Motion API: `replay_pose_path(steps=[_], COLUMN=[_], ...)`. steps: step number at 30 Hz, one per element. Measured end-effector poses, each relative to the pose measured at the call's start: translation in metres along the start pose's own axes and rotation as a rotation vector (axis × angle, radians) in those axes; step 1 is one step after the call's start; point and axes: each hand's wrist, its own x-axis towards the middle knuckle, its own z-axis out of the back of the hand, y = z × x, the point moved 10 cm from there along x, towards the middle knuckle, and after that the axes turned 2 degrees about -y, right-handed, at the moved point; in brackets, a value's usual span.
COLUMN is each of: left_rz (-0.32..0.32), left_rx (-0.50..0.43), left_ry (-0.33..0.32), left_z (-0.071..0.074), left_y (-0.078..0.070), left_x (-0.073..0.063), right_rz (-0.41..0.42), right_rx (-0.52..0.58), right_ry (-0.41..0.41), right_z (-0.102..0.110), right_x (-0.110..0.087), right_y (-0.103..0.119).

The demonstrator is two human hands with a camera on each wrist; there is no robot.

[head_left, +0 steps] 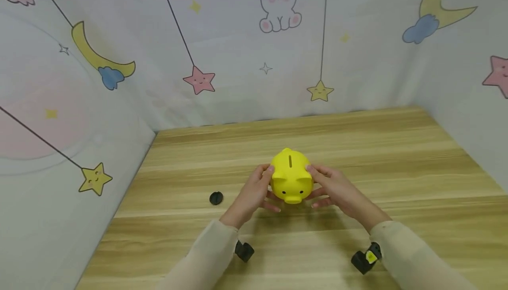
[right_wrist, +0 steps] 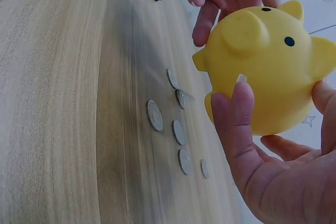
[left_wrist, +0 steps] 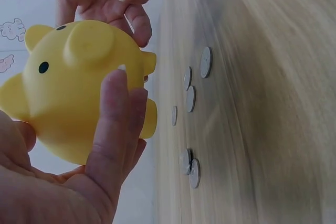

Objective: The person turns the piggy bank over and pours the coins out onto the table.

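Note:
A yellow piggy bank (head_left: 291, 177) with a coin slot on top is held above the table between both hands, its snout toward me. My left hand (head_left: 254, 191) grips its left side, thumb near the ear and fingers around the lower side. The right hand (head_left: 337, 188) grips the opposite side in the same way. Below it, several silver coins (left_wrist: 190, 98) lie loose on the wood; the right wrist view shows a coin (right_wrist: 154, 115) among them. In the head view the piggy bank and hands hide these coins.
A round black plug (head_left: 216, 198) lies on the wooden table (head_left: 190, 162) left of the left hand. Behind the table hangs a pale curtain (head_left: 246, 52) printed with stars, moons and a rabbit. Black wrist cameras sit at both cuffs.

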Motion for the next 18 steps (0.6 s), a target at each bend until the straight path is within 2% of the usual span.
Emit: replay_pose_path(steps=[10,14,18], left_rz=[0.007,-0.013,-0.053], left_rx=[-0.009,-0.007,0.000], left_ry=[0.024,0.034,0.048], left_z=[0.0002,0.0008,0.0013], left_y=[0.0061,0.0048,0.0027], left_x=[0.0010,-0.0003,-0.0016], right_rz=[0.009,0.015,0.061], right_rx=[0.016,0.042,0.053], right_ry=[0.000,0.006,0.033], right_z=[-0.0006,0.0014,0.0032], right_x=[-0.0004,-0.0007,-0.0015], right_y=[-0.0045,-0.0053,-0.0031])
